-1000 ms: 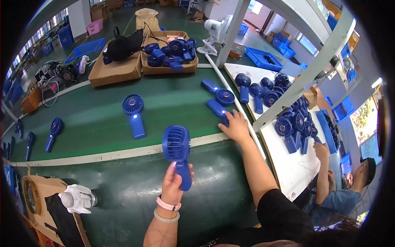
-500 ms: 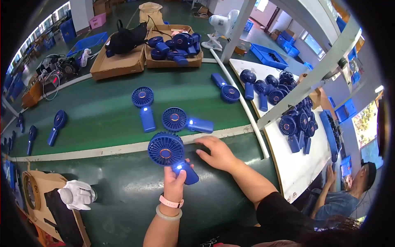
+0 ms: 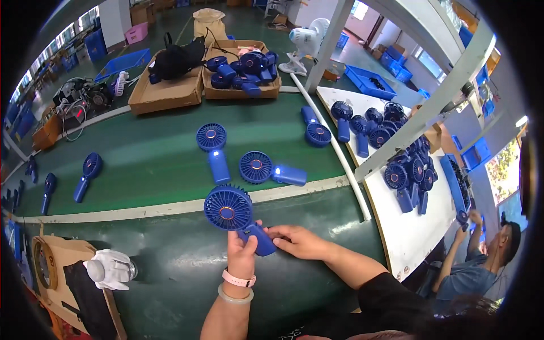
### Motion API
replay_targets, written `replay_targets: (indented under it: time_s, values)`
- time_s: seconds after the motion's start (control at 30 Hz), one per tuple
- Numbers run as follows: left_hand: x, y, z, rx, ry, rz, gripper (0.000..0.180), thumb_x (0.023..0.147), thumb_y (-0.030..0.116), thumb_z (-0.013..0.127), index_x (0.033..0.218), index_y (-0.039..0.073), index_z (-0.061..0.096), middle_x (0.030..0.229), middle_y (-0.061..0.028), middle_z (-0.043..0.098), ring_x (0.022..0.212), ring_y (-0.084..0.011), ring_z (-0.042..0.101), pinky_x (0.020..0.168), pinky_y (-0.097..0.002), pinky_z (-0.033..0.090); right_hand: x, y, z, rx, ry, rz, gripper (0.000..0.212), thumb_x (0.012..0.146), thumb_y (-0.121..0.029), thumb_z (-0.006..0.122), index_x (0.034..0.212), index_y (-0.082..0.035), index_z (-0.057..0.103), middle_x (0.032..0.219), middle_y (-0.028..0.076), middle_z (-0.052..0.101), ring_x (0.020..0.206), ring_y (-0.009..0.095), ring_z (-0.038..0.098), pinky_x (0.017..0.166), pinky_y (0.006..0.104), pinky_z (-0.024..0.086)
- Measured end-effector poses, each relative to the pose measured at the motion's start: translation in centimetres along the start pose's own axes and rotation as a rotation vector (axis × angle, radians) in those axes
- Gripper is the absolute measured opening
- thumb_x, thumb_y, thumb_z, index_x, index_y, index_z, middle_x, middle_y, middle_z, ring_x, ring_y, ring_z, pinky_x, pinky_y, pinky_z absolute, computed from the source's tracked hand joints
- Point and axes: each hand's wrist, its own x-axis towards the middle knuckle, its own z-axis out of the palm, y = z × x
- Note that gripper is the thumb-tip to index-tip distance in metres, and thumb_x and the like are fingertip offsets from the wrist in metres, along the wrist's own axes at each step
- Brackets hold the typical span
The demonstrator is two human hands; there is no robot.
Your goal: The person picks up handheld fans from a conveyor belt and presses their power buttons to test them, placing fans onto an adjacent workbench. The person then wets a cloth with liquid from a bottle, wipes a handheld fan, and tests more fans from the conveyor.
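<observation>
Left hand (image 3: pixel 241 255) clamped on the blue handheld fan (image 3: pixel 228 209) by its handle, fan head beyond the fist, over the green bench (image 3: pixel 187 272)! Right hand (image 3: pixel 303 242) sits right beside that handle; whether it's gripping too, I cannot tell.

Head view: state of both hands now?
Left hand: closed, holding a blue handheld fan by its handle.
Right hand: fingers at the handle's side; whether they grip cannot be told.
</observation>
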Motion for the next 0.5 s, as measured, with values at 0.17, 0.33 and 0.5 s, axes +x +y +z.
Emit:
replay_targets:
  time_s: [0.17,0.33,0.5]
  values:
    - [0.2,-0.2,0.0,0.112,0.009,0.033,0.050,0.085,0.012,0.058,0.128,0.004,0.033,0.119,-0.0130,0.049,0.105,-0.0196,0.050,0.092,-0.0337,0.041,1.1,-1.0,0.5,0.177,-0.117,0.099,0.032,0.087,-0.020,0.055,0.109,0.001,0.047,0.087,0.008,0.059,0.076,0.014,0.058,0.064,0.0262,0.047]
    - [0.3,-0.7,-0.4,-0.015,-0.084,0.066,0.059,0.090,0.026,0.049,0.137,0.004,0.021,0.134,-0.0119,0.036,0.111,-0.0182,0.044,0.090,-0.0348,0.040,6.3,-2.1,-1.4,0.802,-0.115,0.398,0.030,0.089,-0.035,0.052,0.095,-0.006,0.051,0.075,0.005,0.059,0.056,0.010,0.055,0.044,0.0194,0.042]
    - [-0.1,-0.1,-0.6,0.052,0.005,0.003,0.045,0.088,0.023,0.051,0.127,0.006,0.038,0.124,-0.0095,0.043,0.106,-0.0189,0.046,0.085,-0.0355,0.042,20.4,-2.4,-8.0,0.684,0.262,0.371,0.029,0.091,-0.033,0.048,0.092,-0.005,0.053,0.073,0.006,0.059,0.054,0.014,0.057,0.047,0.0242,0.049]
